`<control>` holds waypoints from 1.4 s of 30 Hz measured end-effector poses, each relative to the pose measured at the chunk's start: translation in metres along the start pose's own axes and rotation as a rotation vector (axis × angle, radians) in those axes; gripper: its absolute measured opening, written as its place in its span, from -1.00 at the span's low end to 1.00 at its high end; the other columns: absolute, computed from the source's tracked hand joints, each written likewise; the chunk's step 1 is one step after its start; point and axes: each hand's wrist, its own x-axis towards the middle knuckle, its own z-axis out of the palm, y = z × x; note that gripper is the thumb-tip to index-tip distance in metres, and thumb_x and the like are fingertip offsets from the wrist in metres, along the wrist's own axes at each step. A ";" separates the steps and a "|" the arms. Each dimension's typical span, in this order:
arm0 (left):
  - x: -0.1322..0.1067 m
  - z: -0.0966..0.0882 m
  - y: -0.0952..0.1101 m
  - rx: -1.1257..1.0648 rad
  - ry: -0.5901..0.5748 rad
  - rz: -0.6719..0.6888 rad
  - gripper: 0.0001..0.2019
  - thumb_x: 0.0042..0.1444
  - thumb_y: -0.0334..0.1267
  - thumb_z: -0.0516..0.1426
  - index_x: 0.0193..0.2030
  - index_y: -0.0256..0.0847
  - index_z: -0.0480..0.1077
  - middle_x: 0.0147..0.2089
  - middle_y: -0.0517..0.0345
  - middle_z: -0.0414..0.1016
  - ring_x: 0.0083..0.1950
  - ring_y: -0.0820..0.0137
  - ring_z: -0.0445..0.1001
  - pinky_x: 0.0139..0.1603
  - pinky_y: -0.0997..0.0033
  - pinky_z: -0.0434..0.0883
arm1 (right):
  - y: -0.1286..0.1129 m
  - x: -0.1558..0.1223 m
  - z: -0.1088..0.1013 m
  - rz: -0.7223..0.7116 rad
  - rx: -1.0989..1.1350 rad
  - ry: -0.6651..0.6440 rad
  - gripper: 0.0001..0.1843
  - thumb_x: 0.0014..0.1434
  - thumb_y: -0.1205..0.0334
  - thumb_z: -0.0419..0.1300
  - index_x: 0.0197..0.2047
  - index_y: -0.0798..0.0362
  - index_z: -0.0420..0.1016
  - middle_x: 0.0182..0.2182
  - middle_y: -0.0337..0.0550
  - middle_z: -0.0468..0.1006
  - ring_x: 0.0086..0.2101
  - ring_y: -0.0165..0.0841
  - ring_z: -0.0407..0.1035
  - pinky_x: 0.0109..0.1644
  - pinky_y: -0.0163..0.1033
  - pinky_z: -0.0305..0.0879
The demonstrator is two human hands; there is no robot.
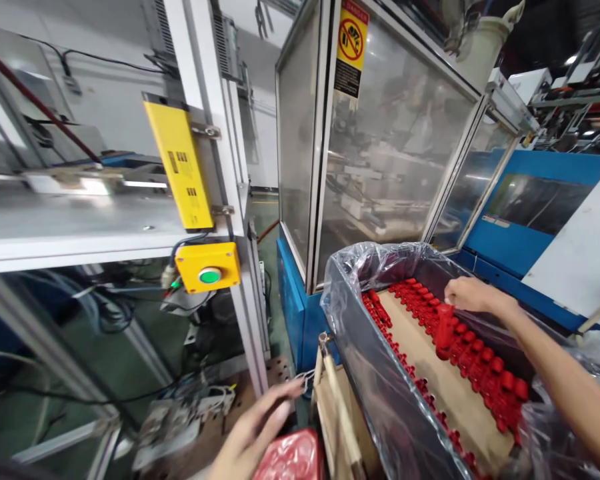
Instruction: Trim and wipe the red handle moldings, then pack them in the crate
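Observation:
My right hand point(469, 294) is closed over the plastic-lined bin, at the far row of red parts. Just below its fingertips hangs a glossy red plastic part point(445, 333), tilted upright above the row and gripped at its top end. Red plastic parts point(480, 357) of the same colour lie in a tight row along the bin's right side, with more red parts point(405, 363) along the left side. Brown cardboard point(430, 347) shows between the rows. My left hand point(253, 427) is open, its fingers stretched forward over a shiny red object point(293, 457) partly cut off by the frame.
The dark bin point(365, 367) has a clear plastic liner folded over its rim. Beside it stands a wooden frame point(337, 407). A yellow box with a green button point(210, 275) sits on a metal post, left. Behind rises a glazed machine enclosure point(390, 153) with a danger sign.

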 end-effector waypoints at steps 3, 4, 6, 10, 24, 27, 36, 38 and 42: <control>0.032 0.041 0.053 -0.076 -0.114 0.233 -0.45 0.20 0.20 0.07 0.19 -0.06 0.45 0.21 0.00 0.49 0.27 0.09 0.38 0.39 0.00 0.18 | -0.013 -0.048 -0.043 -0.109 -0.026 0.085 -0.69 0.29 0.32 0.04 -0.44 0.04 0.49 -0.44 -0.15 0.59 -0.34 -0.33 0.49 -0.27 -0.28 0.17; 0.039 0.055 0.070 -0.104 -0.129 0.294 -0.44 0.22 0.19 0.05 0.24 -0.06 0.40 0.24 -0.01 0.45 0.29 0.12 0.35 0.39 0.02 0.17 | -0.021 -0.062 -0.057 -0.172 -0.016 0.113 -0.67 0.30 0.28 0.01 -0.46 0.03 0.47 -0.47 -0.17 0.57 -0.40 -0.35 0.46 -0.31 -0.29 0.14; 0.047 0.080 0.095 -0.180 -0.143 0.366 -0.39 0.25 0.21 0.01 0.31 -0.08 0.32 0.30 -0.03 0.38 0.33 0.15 0.29 0.43 0.04 0.08 | -0.042 -0.084 -0.084 -0.337 0.048 0.160 -0.62 0.31 0.16 -0.03 -0.49 0.03 0.42 -0.51 -0.20 0.54 -0.46 -0.38 0.40 -0.35 -0.30 0.11; 0.038 0.107 0.101 -0.572 -0.317 0.231 -0.33 0.22 0.29 -0.03 0.21 -0.20 0.39 0.10 -0.12 0.54 0.14 0.18 0.49 0.25 0.11 0.33 | -0.095 -0.102 -0.114 -0.578 0.273 0.192 -0.55 0.29 -0.01 -0.05 -0.51 0.05 0.37 -0.52 -0.18 0.53 -0.46 -0.37 0.40 -0.33 -0.31 0.20; -0.053 -0.029 0.054 -0.795 0.028 0.192 -0.42 0.10 0.30 0.12 -0.31 -0.30 0.43 -0.48 0.10 0.51 -0.60 0.53 0.35 -0.57 0.56 0.25 | -0.283 -0.097 -0.119 -0.937 0.360 0.283 -0.58 0.33 0.07 -0.03 -0.52 0.05 0.33 -0.57 -0.27 0.43 -0.49 -0.44 0.31 -0.36 -0.34 0.13; -0.071 -0.071 0.040 -0.708 0.072 0.222 -0.40 0.10 0.31 0.11 -0.25 -0.31 0.48 -0.43 0.08 0.54 -0.55 0.51 0.37 -0.50 0.52 0.29 | -0.327 -0.098 -0.121 -1.028 0.379 0.336 -0.58 0.34 0.10 -0.03 -0.53 0.05 0.33 -0.57 -0.29 0.40 -0.50 -0.44 0.26 -0.37 -0.33 0.13; -0.107 -0.185 0.027 -0.872 0.223 0.293 -0.46 0.15 0.18 0.16 -0.05 -0.31 0.53 -0.34 0.05 0.57 -0.28 0.31 0.53 -0.18 0.34 0.43 | -0.436 -0.097 -0.100 -0.948 0.722 0.645 -0.62 0.38 -0.06 -0.01 -0.13 -0.07 0.57 -0.29 -0.21 0.62 -0.31 -0.35 0.51 -0.23 -0.31 0.40; -0.109 -0.205 0.026 -1.047 0.258 0.297 -0.53 0.18 0.10 0.18 -0.01 -0.29 0.52 -0.31 0.05 0.58 -0.13 0.28 0.54 0.01 0.27 0.43 | -0.460 -0.095 -0.071 -0.869 0.798 0.783 -0.68 0.36 -0.03 0.04 -0.08 -0.10 0.56 -0.26 -0.20 0.65 -0.31 -0.33 0.55 -0.25 -0.30 0.45; -0.108 -0.237 0.022 -1.295 0.200 0.308 -0.62 0.18 -0.03 0.23 0.04 -0.21 0.50 -0.27 0.11 0.58 0.07 0.28 0.50 0.07 0.29 0.43 | -0.521 -0.090 -0.008 -0.917 0.883 0.830 -0.75 0.30 0.04 0.13 -0.08 -0.08 0.55 -0.27 -0.12 0.68 -0.36 -0.28 0.58 -0.36 -0.28 0.51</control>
